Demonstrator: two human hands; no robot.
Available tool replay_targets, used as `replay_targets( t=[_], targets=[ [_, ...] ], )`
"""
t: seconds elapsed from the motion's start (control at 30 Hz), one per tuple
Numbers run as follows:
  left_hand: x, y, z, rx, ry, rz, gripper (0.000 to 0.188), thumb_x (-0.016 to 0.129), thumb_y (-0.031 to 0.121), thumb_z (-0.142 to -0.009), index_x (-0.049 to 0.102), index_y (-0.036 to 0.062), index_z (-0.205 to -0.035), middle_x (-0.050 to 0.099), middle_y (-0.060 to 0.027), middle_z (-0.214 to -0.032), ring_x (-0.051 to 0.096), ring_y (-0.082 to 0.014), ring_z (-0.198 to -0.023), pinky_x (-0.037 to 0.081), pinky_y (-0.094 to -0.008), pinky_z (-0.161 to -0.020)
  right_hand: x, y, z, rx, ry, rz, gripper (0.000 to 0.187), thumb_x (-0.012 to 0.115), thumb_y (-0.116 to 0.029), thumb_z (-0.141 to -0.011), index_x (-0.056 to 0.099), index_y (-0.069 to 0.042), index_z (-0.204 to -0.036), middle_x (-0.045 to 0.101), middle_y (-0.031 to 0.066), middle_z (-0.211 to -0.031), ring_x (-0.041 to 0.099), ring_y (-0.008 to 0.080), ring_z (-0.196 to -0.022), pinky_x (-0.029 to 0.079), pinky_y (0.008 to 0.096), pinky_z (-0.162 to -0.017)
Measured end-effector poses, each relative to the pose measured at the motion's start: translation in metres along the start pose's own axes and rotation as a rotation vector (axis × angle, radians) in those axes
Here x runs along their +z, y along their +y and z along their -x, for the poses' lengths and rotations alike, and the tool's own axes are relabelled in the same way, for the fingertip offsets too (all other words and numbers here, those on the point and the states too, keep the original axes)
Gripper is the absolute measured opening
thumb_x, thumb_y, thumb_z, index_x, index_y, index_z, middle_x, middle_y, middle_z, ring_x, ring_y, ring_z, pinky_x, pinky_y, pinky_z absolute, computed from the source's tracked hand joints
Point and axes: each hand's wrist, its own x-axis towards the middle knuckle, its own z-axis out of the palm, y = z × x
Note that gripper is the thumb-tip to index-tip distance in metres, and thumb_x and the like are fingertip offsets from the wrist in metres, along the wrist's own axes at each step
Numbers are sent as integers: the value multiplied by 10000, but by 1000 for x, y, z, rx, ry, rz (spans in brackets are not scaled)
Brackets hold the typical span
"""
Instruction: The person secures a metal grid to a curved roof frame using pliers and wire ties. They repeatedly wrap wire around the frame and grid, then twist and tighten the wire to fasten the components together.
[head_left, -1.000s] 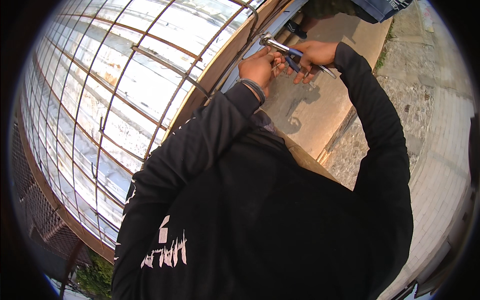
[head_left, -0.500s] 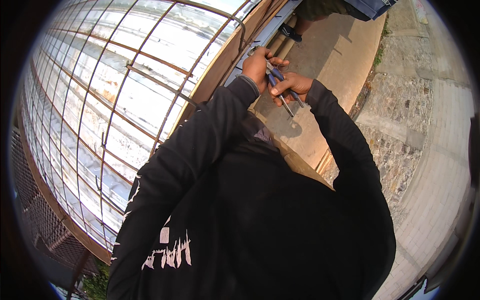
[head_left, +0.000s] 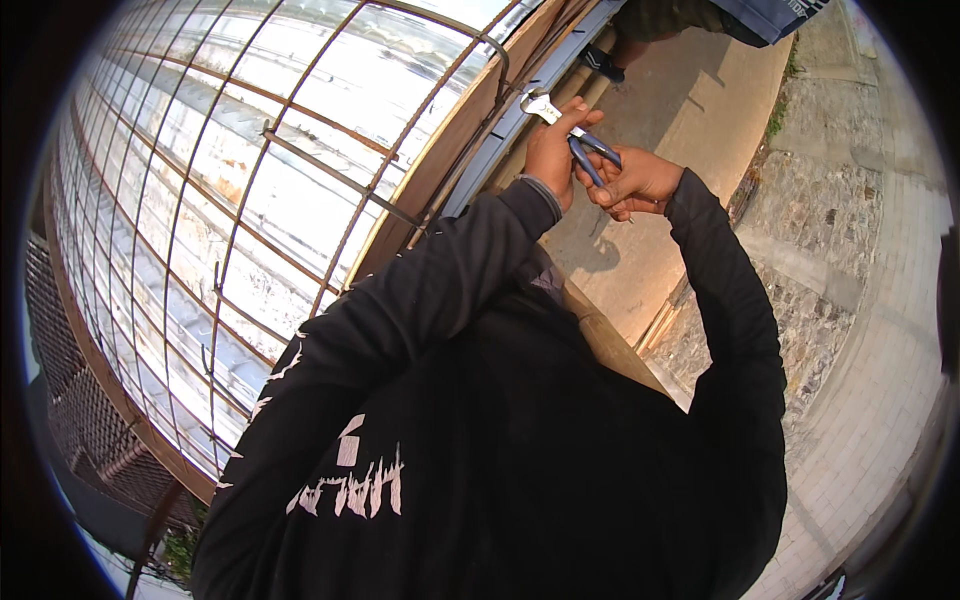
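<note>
End-cutting pliers (head_left: 540, 105) with a bright metal head and blue handles lie across both my hands, above the edge of the caged structure. My left hand (head_left: 549, 160) is closed around them just behind the head, fingers curled over the neck. At the handle end, my right hand (head_left: 648, 180) is closed on the grips. The jaws point up and left, near a blue-grey metal strip (head_left: 487, 168). Whether they grip anything is too small to tell.
A rusty rebar grid (head_left: 270, 130) over shiny corrugated sheeting fills the left, edged by a wooden board (head_left: 430, 170). Beyond my hands are a brown panel (head_left: 690, 120) and another person's shoe (head_left: 602, 63) and leg. A block wall (head_left: 880, 330) curves along the right.
The pliers have swung round so their metal head shows at the upper left, clear of my left fingers. Both hands have shifted slightly right in the picture.
</note>
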Motion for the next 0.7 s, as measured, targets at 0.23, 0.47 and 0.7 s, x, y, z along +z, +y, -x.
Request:
replay_targets(
  t=[0.23,0.47,0.7],
  targets=[
    [5,7,-8,-139,119,-132,221,480,207,-935,501,71,-762,507,-81,-639,556,-242,-668,506,-420,-724,5,28,-10,180,464,469,304,805,-238,-766,591,-66,-896,572,46,-689,608,172,-564,494,336,-523],
    [6,0,-16,-71,488,-612,221,561,196,-865,638,-10,-879,666,-119,-738,600,-200,-655,472,-331,-653,57,22,-18,-110,884,1088,370,830,-172,-706,557,-21,-905,576,80,-680,607,204,-660,498,345,-634],
    [0,31,11,-356,-76,286,245,561,279,-951,499,93,-805,635,-94,-784,676,-263,-794,543,-380,-702,-2,11,-8,152,-6,-98,328,830,-191,-765,555,-40,-860,564,42,-637,557,138,-489,443,275,-455]
  ],
)
